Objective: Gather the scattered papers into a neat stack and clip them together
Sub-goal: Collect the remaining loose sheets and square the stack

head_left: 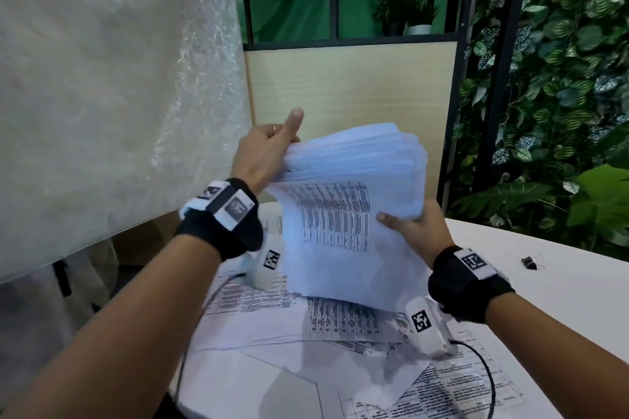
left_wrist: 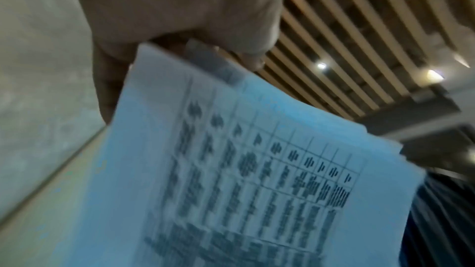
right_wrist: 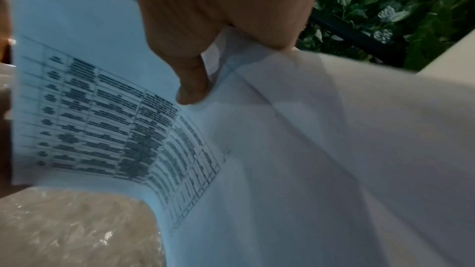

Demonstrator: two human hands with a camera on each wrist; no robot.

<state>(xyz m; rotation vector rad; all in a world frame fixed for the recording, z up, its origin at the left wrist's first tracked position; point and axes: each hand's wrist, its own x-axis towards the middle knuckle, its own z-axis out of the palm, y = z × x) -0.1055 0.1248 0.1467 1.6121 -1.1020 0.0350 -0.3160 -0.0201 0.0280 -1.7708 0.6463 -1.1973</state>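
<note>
A thick bundle of printed papers point(head_left: 343, 201) is held up on edge above the white table point(head_left: 531, 286), its sheets fanned and uneven. My left hand point(head_left: 269, 150) grips the bundle's upper left edge, thumb sticking up. My right hand point(head_left: 413, 226) pinches the right edge, thumb on the front sheet. The left wrist view shows a tabled sheet point(left_wrist: 246, 170) under my left hand point(left_wrist: 180, 27); the right wrist view shows my thumb point(right_wrist: 192, 86) pressing a curved sheet point(right_wrist: 128, 129). More printed sheets point(head_left: 340, 326) lie scattered flat on the table. A black binder clip point(head_left: 530, 262) lies at the table's right.
A large panel wrapped in bubble film point(head_left: 112, 85) leans at the left, close to my left arm. A wooden cabinet point(head_left: 350, 85) under a black shelf frame stands behind the table. A wall of green leaves point(head_left: 558, 85) fills the right. Wrist camera cables point(head_left: 483, 371) trail over the sheets.
</note>
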